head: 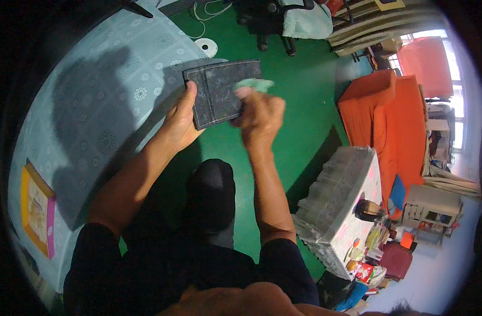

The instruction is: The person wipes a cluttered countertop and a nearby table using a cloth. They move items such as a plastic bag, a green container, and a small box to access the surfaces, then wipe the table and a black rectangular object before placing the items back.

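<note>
A dark, flat, book-like case (221, 93) with pale stitching along its edges and whitish smudges on its cover is held up in front of me. My left hand (180, 122) grips its left side, thumb on the front and the other fingers hidden behind. A light green cloth (261, 84) is pinched in my right hand (263, 114), over the right part of the cover. That hand and the cloth are blurred, and exactly where the cloth touches the cover is hard to tell.
To my left is a table with a pale blue patterned cloth (154, 43), bearing a yellow and purple box (37, 211). On the right stand a lace-covered table (355, 197) with a dark jar (368, 210) and an orange-covered sofa (399, 122). A wheeled chair (260, 17) and white cable (203, 19) lie ahead.
</note>
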A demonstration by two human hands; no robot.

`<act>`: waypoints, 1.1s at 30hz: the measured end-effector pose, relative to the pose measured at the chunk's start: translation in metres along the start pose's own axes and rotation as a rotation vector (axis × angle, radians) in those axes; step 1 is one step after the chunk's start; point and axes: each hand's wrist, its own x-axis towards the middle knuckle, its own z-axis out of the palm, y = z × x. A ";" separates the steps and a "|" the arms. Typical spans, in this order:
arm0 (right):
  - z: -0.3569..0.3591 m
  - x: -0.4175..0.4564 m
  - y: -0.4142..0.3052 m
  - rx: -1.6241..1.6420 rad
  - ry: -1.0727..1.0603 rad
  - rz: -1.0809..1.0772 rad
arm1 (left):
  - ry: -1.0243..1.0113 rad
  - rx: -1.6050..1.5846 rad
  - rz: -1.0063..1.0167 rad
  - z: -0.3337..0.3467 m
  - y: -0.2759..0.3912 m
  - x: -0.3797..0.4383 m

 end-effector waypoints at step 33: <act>0.017 0.035 0.000 0.205 0.098 -0.003 | -0.149 0.773 -0.039 -0.006 -0.004 -0.003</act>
